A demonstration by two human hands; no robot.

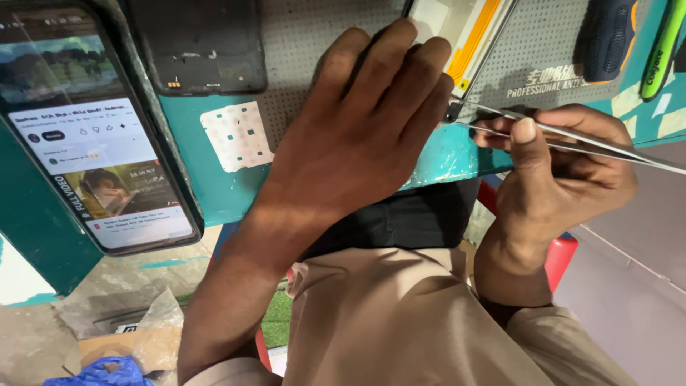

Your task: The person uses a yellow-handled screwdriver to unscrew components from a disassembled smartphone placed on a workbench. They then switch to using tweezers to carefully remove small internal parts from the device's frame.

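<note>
My left hand (357,129) lies flat on the grey mat (300,43), palm down, fingers together and stretched up toward the opened phone (464,36). The fingertips press on that phone's lower left edge, pinning it. The phone lies tilted on the mat, its pale inside showing with an orange strip running along it; my hand hides most of its lower part.

My right hand (564,171) sits just right of the left, off the mat's lower edge, fingers curled and thumb pressed against steel tweezers (557,136). The tweezers are pinched nearly closed, and their tips point left, meeting the phone's bottom corner right beside my left little finger. Whether the tips grip anything there, I cannot tell; it's too small.

Left of the mat, a second phone (93,136) leans with its screen lit, showing a video page. Above it and still left of the mat's middle, a black back cover (200,43) lies with its inner side up. A white sticker sheet (237,136) with small teal squares sits on the teal bench edge (443,154), just below the mat's lower left. At the mat's upper right corner lie a dark-handled tool (607,36) and a green tube (661,46).
</note>
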